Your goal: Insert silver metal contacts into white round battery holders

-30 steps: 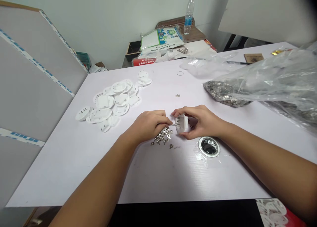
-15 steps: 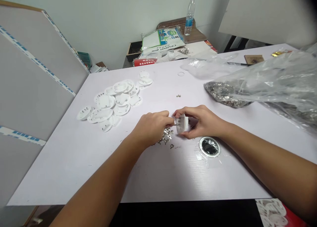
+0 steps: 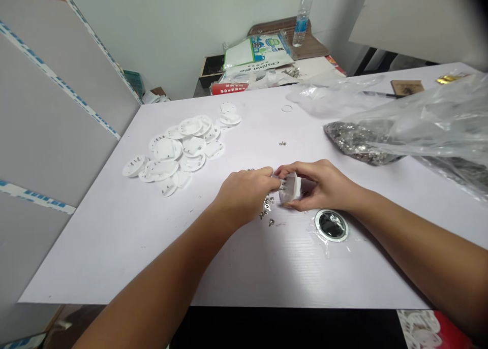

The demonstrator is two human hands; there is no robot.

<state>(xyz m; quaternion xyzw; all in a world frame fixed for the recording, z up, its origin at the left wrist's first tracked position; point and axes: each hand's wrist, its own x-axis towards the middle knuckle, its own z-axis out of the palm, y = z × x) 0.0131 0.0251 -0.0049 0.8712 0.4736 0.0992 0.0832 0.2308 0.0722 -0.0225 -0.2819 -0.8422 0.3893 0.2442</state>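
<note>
Head view: right hand (image 3: 324, 186), fingers (image 3: 301, 169) curled, pinching white plastic disc (image 3: 290, 188), tilted on edge, metal studs in its face, mid-table. Left hand (image 3: 242, 196), fingertips (image 3: 267, 171) pressed together against disc; cannot tell if pinching a stud. Loose metal studs (image 3: 268, 207) just below. Heap of white discs (image 3: 171, 153) toward left edge of white board table (image 3: 114, 247).

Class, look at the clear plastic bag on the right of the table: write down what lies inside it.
Inside the clear plastic bag lies a heap of small silvery metal parts. Glare and folds in the plastic hide their exact shapes, and the bag covers the table beneath.
</note>
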